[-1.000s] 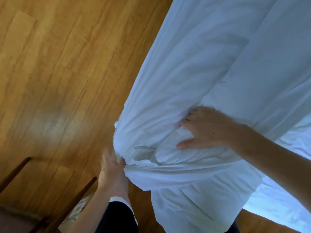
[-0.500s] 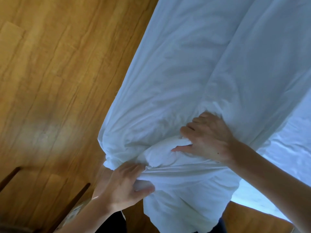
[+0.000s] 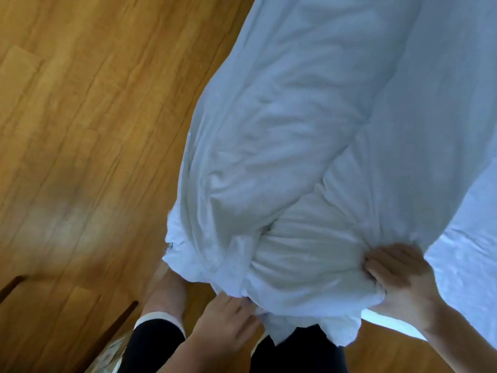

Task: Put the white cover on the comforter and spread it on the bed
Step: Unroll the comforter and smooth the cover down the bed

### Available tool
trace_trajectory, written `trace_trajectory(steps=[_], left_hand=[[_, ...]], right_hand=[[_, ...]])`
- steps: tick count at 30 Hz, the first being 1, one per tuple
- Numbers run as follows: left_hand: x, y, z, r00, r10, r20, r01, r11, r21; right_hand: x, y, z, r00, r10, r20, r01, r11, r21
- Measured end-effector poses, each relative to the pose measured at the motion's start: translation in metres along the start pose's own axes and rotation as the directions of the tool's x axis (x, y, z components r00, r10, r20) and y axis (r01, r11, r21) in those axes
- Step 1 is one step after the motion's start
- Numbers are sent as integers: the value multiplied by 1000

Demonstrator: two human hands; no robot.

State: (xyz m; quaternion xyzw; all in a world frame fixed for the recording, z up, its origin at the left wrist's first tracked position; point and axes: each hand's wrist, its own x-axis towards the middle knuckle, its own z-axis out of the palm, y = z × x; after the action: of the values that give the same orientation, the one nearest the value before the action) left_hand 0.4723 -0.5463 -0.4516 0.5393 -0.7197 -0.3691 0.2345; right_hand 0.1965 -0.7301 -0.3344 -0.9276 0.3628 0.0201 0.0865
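The white cover [image 3: 309, 130] hangs over the bed's edge in loose folds, bulging where the comforter [image 3: 304, 259] fills its near end. My left hand [image 3: 228, 327] grips the bunched lower hem from below, its fingertips buried in the cloth. My right hand [image 3: 400, 281] holds the right side of the same bunch, fingers curled into the fabric. Between my hands the bundle is thick and creased. How far the comforter reaches inside the cover is hidden.
The bed [image 3: 468, 265] with its white sheet lies at the right. Wooden floor [image 3: 80, 130] fills the left half. My foot [image 3: 166, 294] and dark trouser legs stand below the bundle. Dark furniture legs [image 3: 113, 337] slant at the lower left.
My right hand slid rightward and lower along the bunch. My left hand dropped under the hem. The bundle's end has come nearer me, and the view has tipped down.
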Motion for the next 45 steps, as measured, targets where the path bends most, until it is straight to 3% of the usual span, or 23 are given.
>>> trace_trajectory(steps=[3, 4, 8, 10, 13, 14, 17, 18, 21, 23, 27, 28, 30, 32, 34, 36, 38, 41, 44, 45], left_hand=[[16, 4, -4, 992, -119, -33, 116, 989, -87], [18, 3, -9, 987, -142, -70, 136, 987, -82], [24, -8, -36, 915, -256, -313, 238, 967, -95], [30, -12, -44, 816, -386, -431, 350, 922, -164], [47, -22, -53, 504, -691, -519, 616, 708, -345], [54, -28, -54, 413, -757, -506, 706, 618, -346], [70, -45, -56, 287, -902, -323, 865, 389, -317], [73, -48, -56, 267, -921, -283, 875, 355, -331], [66, -51, -52, 385, -849, -361, 850, 479, -221], [63, -56, -56, 425, -833, -355, 847, 505, -170], [64, -62, -61, 474, -829, -296, 843, 525, -122], [61, -60, -61, 491, -819, -297, 833, 541, -117], [55, -60, -62, 477, -825, -303, 831, 536, -150], [50, -66, -68, 444, -837, -320, 844, 510, -164], [48, -77, -79, 426, -840, -337, 855, 495, -152], [48, -85, -85, 426, -845, -324, 862, 488, -138], [52, -87, -85, 421, -860, -289, 864, 477, -162], [60, -85, -76, 372, -906, -203, 873, 415, -256], [67, -77, -81, 251, -952, -176, 920, 291, -261], [71, -72, -82, 248, -942, -226, 923, 301, -241]], right_hand=[[22, 23, -23, 944, -83, 320, 13, 977, 215], [41, 26, -27, 927, -85, 365, -11, 967, 253], [125, 8, 3, 957, -57, 284, 32, 995, 90], [156, -7, 33, 936, -83, 343, 78, 997, 29], [167, -22, 68, 753, -70, 654, 45, 997, 55], [161, -24, 73, 742, -85, 665, 47, 996, 75], [145, -20, 70, 764, -127, 632, 97, 992, 82], [142, -18, 72, 754, -128, 644, 108, 992, 70], [134, -24, 78, 724, -120, 679, 108, 992, 59], [134, -27, 78, 714, -57, 698, 25, 998, 56], [123, -23, 60, 793, 73, 605, -93, 996, 2], [118, -22, 50, 840, 117, 530, -137, 991, -1], [110, -18, 28, 973, 158, 171, -159, 987, -7], [96, -6, 5, 954, 202, -223, -203, 979, 20], [75, 9, -19, 910, 251, -330, -241, 968, 71], [46, 21, -37, 868, 346, -356, -338, 937, 86], [16, 25, -29, 893, 316, -321, -310, 948, 71], [-14, 17, 15, 979, 178, -98, -174, 984, 47], [14, 13, 26, 978, 184, 94, -199, 963, 180], [29, 14, 25, 973, 199, 119, -221, 953, 205]])
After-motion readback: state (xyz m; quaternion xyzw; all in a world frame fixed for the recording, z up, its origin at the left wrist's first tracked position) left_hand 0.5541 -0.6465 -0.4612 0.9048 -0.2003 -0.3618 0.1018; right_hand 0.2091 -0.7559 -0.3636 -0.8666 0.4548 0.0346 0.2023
